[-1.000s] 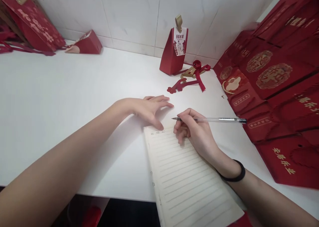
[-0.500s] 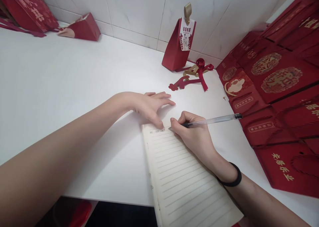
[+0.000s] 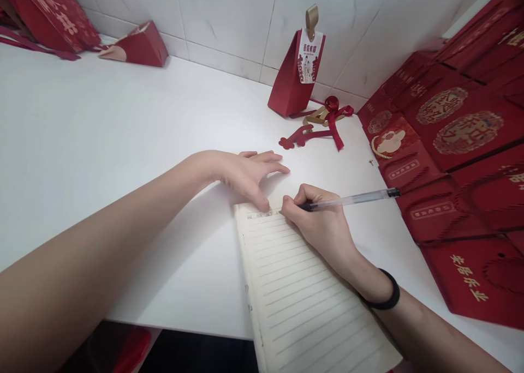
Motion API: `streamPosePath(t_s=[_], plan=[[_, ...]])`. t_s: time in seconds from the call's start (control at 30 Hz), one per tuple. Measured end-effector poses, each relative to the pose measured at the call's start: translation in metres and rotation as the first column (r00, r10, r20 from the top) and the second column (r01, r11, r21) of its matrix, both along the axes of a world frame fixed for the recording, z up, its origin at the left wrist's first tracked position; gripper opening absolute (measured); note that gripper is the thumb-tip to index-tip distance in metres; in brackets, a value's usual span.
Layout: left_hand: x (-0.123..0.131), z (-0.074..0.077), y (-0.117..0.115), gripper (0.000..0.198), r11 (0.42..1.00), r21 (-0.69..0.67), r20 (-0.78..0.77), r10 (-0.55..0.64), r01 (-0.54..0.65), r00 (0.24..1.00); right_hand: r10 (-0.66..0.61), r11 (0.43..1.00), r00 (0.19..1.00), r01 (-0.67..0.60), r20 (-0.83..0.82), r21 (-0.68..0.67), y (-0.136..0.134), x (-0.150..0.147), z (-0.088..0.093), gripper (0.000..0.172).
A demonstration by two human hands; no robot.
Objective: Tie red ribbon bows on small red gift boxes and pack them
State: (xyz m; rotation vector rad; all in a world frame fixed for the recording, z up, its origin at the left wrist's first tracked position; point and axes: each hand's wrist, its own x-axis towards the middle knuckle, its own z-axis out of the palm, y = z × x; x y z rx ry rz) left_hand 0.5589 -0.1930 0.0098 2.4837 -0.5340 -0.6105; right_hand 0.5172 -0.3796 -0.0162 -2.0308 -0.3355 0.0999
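Note:
Pinched in the fingers of my right hand (image 3: 323,220) is a clear-barrelled pen (image 3: 356,198) with a dark grip and a black end. Its tip meets the top line of a lined notebook (image 3: 298,296), where a few small written characters show. My left hand (image 3: 249,176) lies spread on the white table (image 3: 135,111), its thumb on the notebook's top edge close to the writing. The other left fingers reach past the page onto the table. A black band (image 3: 388,290) circles my right wrist.
Red gift bags (image 3: 458,155) with gold lettering line the right side. Near the tiled wall stands a red box (image 3: 292,78) with a tag, beside tangled red and gold ribbons (image 3: 327,119). Another red box (image 3: 149,46) lies at the back left by a larger red bag (image 3: 61,18).
A small new pen mark shows on the top line by the pen tip. My right hand has shifted very slightly right; my left hand stays on the notebook's edge.

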Motion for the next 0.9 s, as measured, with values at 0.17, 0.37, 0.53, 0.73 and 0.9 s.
streamPosePath(t_s=[0.17,0.37,0.53,0.73,0.9], plan=[[0.01,-0.022,0.006,0.06,0.96,-0.217,0.046,0.189,-0.175,0.981,0.003,1.0,1.0,-0.003,0.002,0.0,0.0,0.0,0.001,0.033],[0.019,-0.033,0.008,0.05,0.906,-0.298,0.017,0.319,-0.3,0.948,-0.025,1.0,1.0,0.025,0.011,0.008,0.0,0.001,0.0,0.033],[0.007,-0.011,0.0,0.054,0.955,-0.234,-0.002,0.186,-0.182,0.982,-0.008,1.0,1.0,0.009,0.024,-0.006,0.0,0.001,-0.001,0.032],[-0.001,-0.001,-0.002,0.079,0.987,-0.132,0.008,0.092,-0.09,0.996,-0.016,1.0,0.998,0.015,0.053,0.026,0.0,0.0,-0.002,0.033],[-0.001,0.0,0.001,0.085,0.993,-0.118,0.041,0.036,-0.031,0.999,-0.137,0.915,0.982,0.175,-0.129,0.362,-0.005,0.007,0.001,0.036]])
